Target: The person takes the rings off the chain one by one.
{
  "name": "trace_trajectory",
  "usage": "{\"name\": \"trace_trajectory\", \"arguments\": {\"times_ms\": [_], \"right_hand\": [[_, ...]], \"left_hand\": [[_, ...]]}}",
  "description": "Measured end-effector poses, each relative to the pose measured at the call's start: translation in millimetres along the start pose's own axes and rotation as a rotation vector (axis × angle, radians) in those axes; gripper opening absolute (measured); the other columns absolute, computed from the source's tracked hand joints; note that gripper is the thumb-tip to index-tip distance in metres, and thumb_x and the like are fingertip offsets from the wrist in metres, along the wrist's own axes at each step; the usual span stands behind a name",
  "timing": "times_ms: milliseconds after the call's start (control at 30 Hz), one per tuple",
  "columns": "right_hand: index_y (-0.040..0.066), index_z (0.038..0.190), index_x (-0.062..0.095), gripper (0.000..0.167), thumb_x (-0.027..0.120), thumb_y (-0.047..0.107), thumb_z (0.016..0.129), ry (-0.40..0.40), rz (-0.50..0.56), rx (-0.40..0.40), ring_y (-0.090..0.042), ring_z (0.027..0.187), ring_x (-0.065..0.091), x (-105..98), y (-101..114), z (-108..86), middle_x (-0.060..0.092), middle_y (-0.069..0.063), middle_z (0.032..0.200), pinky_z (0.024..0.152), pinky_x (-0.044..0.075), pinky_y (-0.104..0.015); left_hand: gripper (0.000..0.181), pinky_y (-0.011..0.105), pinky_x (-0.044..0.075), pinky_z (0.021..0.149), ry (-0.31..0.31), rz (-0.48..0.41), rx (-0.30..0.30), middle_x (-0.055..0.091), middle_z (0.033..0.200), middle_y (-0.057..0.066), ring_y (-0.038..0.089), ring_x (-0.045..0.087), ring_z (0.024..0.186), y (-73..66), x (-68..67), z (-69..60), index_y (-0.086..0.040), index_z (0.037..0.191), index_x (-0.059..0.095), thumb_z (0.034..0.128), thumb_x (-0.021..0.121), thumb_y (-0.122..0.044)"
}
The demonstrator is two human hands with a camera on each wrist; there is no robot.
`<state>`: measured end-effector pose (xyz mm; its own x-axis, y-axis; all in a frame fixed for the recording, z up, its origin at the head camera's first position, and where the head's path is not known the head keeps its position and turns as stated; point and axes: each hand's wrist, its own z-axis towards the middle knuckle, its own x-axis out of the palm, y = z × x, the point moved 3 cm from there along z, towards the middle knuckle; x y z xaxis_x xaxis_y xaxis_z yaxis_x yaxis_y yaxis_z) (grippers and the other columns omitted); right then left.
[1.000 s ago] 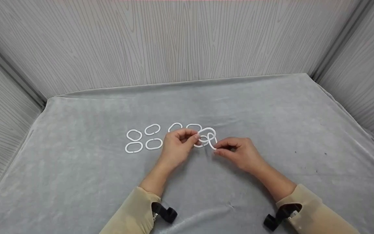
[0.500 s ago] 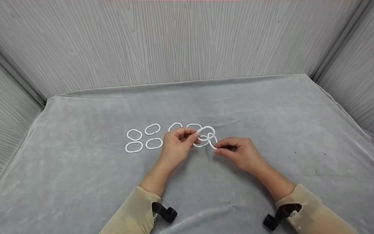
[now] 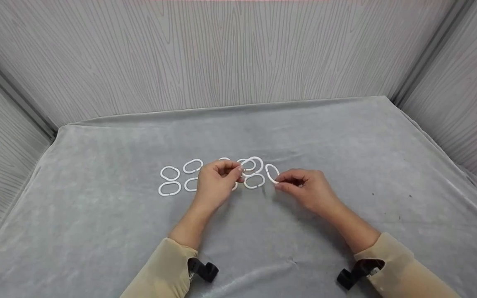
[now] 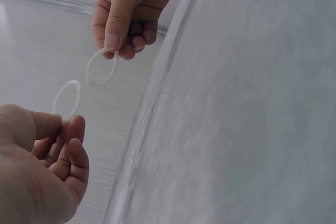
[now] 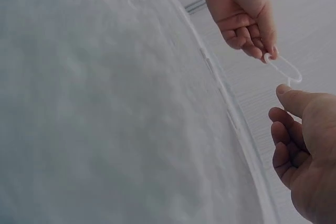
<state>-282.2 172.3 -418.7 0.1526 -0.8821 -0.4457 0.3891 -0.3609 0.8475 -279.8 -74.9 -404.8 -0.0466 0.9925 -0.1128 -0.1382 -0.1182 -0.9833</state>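
Note:
In the head view my left hand [image 3: 218, 182] pinches a white oval split link [image 3: 262, 162] between thumb and forefinger. My right hand [image 3: 309, 191] pinches a second white link [image 3: 266, 168] by its lower end, tilted upright. A small gap parts the two links. The left wrist view also has them apart: the left hand's link [image 4: 79, 95] below, the right hand's link [image 4: 87, 74] above. From the right wrist, most of the right hand's link is hidden behind the thumb. Both links are raised above the cloth.
Several more white oval links lie flat in two rough rows on the grey cloth [image 3: 329, 136], among them a near-left link [image 3: 159, 190] and a link [image 3: 245, 182] below the held one. My left hand covers some. Pale wood-grain panels [image 3: 238, 54] stand behind and at both sides.
Half a second ago the two held links overlapped, seemingly hooked together. Now they are apart: my left hand has moved left with its link, while the right hand has shifted only slightly.

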Motion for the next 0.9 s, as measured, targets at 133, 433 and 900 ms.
{"name": "trace_trajectory", "arguments": {"times_ms": [133,433,900], "right_hand": [[0.011,0.097,0.084,0.007,0.085,0.01,0.091,0.022,-0.066,0.003,-0.01,0.079,0.064,-6,-4,3.5,0.078,0.001,0.093,0.071,0.05,-0.019],[0.013,0.094,0.084,0.007,0.087,0.009,0.089,0.094,-0.252,-0.016,-0.009,0.083,0.067,-13,-15,6.0,0.078,0.006,0.092,0.075,0.053,-0.022],[0.014,0.091,0.083,0.007,0.087,0.01,0.088,0.103,-0.286,-0.036,-0.007,0.083,0.068,-16,-27,3.9,0.077,0.007,0.09,0.077,0.053,-0.022]], "left_hand": [[0.006,0.024,0.057,0.062,0.019,0.064,-0.077,0.072,0.077,0.009,0.011,0.07,0.062,3.6,-7.9,-1.1,0.006,0.094,0.077,0.0945,0.074,0.001],[0.007,0.02,0.05,0.058,0.197,0.232,-0.12,0.071,0.07,0.003,0.01,0.067,0.059,18.0,-10.8,-9.6,0.002,0.09,0.077,0.0939,0.074,-0.002],[0.005,0.019,0.048,0.055,0.278,0.281,-0.163,0.069,0.067,0.0,0.009,0.066,0.056,22.8,-7.0,-12.0,0.0,0.089,0.078,0.0934,0.076,-0.003]]}}
